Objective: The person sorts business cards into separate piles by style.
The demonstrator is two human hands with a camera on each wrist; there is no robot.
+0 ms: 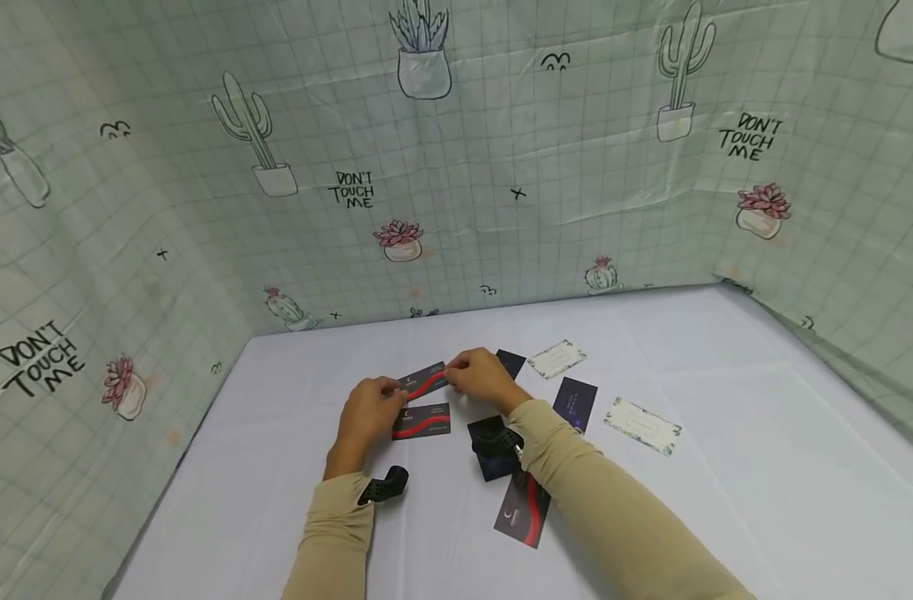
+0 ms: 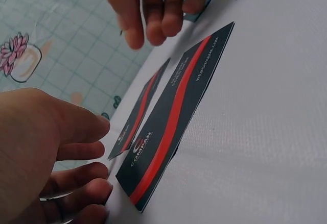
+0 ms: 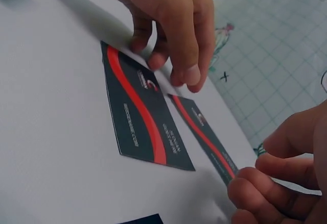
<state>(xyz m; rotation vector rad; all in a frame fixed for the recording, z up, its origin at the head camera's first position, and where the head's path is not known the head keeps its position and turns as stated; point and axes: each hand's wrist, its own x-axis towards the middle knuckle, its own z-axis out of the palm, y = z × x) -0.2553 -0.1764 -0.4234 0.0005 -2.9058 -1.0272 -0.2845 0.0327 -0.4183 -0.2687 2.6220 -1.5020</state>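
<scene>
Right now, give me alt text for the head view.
A person's left hand and right hand are at opposite ends of a dark business card with a red wave, beyond a matching card on a white tabletop. More business cards lie to the right, before a cactus-print backdrop.

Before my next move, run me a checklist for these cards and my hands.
1. Left hand and right hand at the far striped card: ok.
2. Firm grip on that card: cannot tell.
3. Near striped card parallel to it: not ok, the far one slants more.
4. Third striped card grouped with them: not ok, it lies by the right forearm.
5. White floral cards fully visible: ok.
</scene>
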